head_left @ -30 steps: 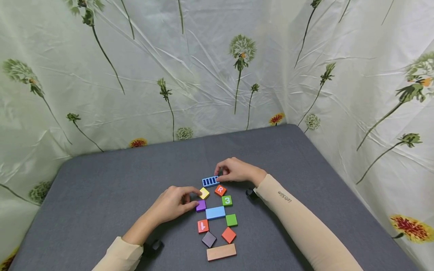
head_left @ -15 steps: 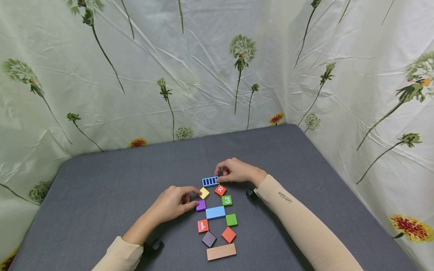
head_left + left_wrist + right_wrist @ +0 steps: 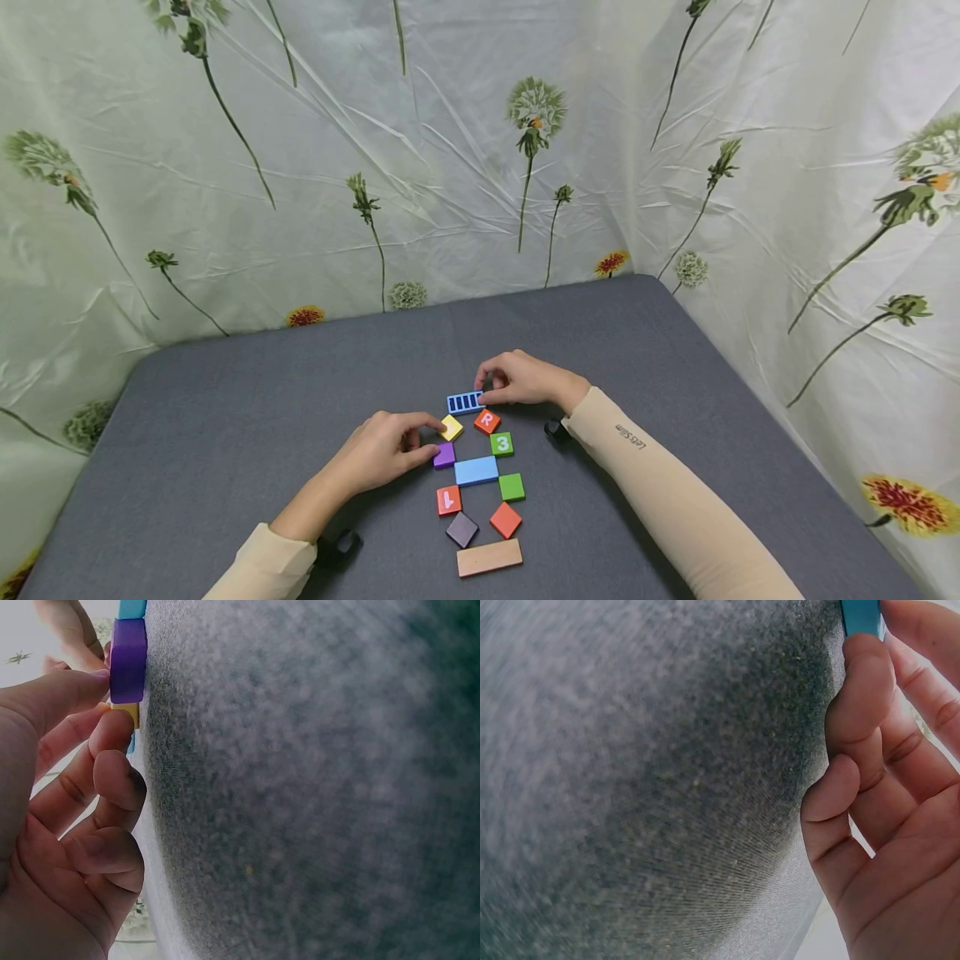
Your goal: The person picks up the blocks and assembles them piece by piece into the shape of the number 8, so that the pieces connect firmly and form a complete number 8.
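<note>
Flat coloured blocks lie in a ring-like outline on the grey table. My left hand [image 3: 384,450] reaches in from the left, its thumb touching the purple block [image 3: 445,455] and its index finger touching the yellow block [image 3: 452,428]. In the left wrist view the thumb rests against the purple block [image 3: 128,661]; the other fingers curl loosely. At the far end, my right hand [image 3: 527,377] pinches the right end of a blue block with dark stripes [image 3: 463,403]. Only the end of that blue block [image 3: 862,616] shows in the right wrist view, between thumb and finger.
Nearer me lie a plain blue block [image 3: 476,471], a green block marked 3 [image 3: 502,444], a red R block [image 3: 487,421] and several other squares. A long wooden block [image 3: 490,558] forms the near end. A flowered cloth [image 3: 450,167] hangs behind the table [image 3: 300,375].
</note>
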`<state>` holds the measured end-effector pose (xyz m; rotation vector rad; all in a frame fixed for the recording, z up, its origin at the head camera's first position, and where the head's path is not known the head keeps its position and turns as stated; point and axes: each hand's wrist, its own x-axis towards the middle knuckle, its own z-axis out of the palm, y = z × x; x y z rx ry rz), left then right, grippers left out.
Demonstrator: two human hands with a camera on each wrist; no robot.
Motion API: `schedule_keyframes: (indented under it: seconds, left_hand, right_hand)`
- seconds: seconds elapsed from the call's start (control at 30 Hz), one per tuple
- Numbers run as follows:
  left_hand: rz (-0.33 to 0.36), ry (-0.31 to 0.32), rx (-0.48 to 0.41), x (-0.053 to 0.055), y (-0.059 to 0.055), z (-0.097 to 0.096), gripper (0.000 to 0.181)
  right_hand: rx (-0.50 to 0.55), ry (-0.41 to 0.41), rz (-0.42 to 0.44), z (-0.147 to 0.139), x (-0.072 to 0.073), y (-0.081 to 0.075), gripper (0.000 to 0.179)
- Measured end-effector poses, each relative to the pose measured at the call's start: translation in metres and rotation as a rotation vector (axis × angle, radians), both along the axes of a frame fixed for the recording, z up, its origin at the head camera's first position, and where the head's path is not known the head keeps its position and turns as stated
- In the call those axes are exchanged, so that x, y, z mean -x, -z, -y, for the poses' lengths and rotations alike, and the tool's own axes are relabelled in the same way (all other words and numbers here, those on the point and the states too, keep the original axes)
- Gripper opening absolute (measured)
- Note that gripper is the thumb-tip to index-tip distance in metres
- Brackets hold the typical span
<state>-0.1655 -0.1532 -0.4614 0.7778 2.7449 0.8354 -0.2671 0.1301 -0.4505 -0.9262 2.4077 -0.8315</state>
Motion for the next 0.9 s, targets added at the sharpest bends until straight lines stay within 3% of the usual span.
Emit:
schedule_keyframes:
  seconds: [0.9]
  left_hand:
    - [0.000,-0.008,0.001,0.0008,0.0001,-0.0005,0.023]
  right_hand:
    - [0.013,-0.005,0.007,-0.0004,-0.0006,-0.0002,0.015]
